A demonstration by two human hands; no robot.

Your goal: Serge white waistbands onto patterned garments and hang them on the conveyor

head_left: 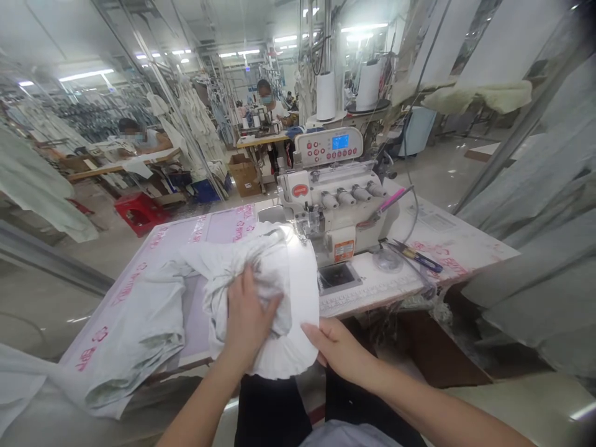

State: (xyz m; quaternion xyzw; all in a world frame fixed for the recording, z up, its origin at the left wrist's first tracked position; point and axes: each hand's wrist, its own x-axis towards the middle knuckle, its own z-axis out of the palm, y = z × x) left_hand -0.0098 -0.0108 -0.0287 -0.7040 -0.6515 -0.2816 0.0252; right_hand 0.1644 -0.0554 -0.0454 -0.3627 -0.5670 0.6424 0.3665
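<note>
A white garment (153, 323) lies bunched across the left of the sewing table, its near end hanging over the front edge. My left hand (249, 313) rests on the gathered cloth, thumb apart from the fingers; the fingertips are partly lost in folds and blur. At the garment's lower right edge, my right hand (338, 347) pinches the smooth white fabric between thumb and fingers. The fabric's far end reaches the lit needle area of an overlock sewing machine (342, 205). Whether it lies under the presser foot, I cannot tell.
Thread snips (421, 257) and another dark-handled tool lie right of the machine. White thread cones (326, 96) stand behind it. A red stool (139, 211) and a cardboard box (244, 175) are on the floor. Co-workers sit at machines further back. Pale cloth hangs at both sides.
</note>
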